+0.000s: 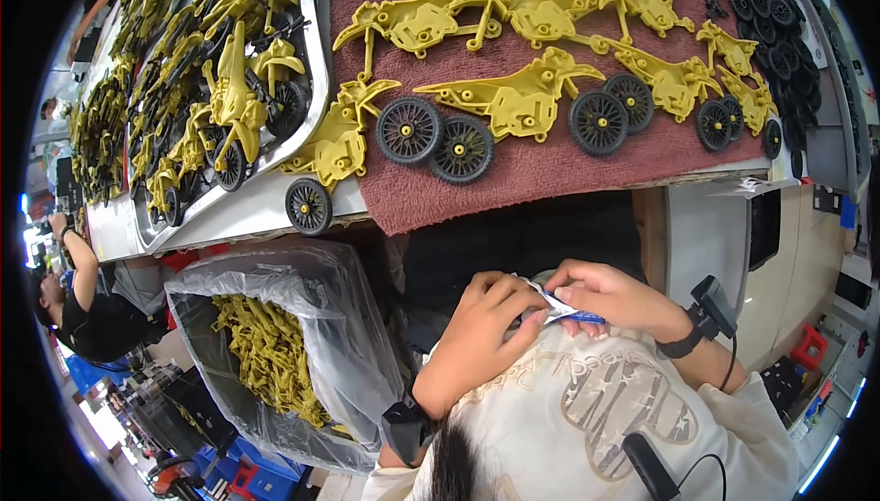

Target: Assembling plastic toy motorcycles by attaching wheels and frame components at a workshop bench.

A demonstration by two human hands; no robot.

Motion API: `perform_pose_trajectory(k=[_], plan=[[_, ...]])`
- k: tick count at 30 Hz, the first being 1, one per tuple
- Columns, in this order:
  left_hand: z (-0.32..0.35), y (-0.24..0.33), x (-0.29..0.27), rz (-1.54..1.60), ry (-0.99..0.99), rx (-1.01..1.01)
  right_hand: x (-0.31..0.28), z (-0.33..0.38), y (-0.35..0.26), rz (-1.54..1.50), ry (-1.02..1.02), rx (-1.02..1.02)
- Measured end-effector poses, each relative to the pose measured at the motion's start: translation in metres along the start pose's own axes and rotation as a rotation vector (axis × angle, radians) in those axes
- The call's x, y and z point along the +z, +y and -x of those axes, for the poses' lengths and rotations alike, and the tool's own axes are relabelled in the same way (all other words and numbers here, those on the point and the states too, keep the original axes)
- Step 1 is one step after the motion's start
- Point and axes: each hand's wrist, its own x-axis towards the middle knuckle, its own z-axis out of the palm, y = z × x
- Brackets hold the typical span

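Close to my body, below the table edge, my left hand (486, 331) and my right hand (619, 299) are closed around a small white and blue packet (556, 310). The packet's white part shows between the hands, and a blue edge sticks out under the right fingers. Much of it is hidden by my fingers, so its contents cannot be seen. Both hands are away from the table. On the dark red towel (431, 212) lie several yellow plastic toy motorcycle body halves (527, 102). Black spoked wheels (410, 131) with yellow hubs lie along its near side.
At the left a metal tray (316, 88) holds yellow and black toy motorcycles (236, 98). A plastic-lined bin (344, 318) with yellow parts (266, 354) stands beside me. Black wheels are piled (765, 11) at the far right. Another person (92, 318) sits at far left.
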Motion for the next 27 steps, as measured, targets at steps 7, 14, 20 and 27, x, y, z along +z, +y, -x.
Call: perform_pose_trajectory(k=[7,14,20,27], plan=[[-0.005,-0.001,-0.001,-0.04,0.02,0.127,-0.004,0.015,0.001,0.103,0.029,-0.123],[-0.012,0.027,-0.028,0.238,0.21,0.233,-0.004,0.043,-0.032,0.425,0.036,-0.43],[-0.007,0.026,-0.014,0.241,0.145,0.285,0.01,0.038,-0.035,0.428,-0.008,-0.385],[0.005,0.02,-0.007,0.089,0.356,0.286,0.014,0.033,-0.023,0.645,0.12,-0.462]])
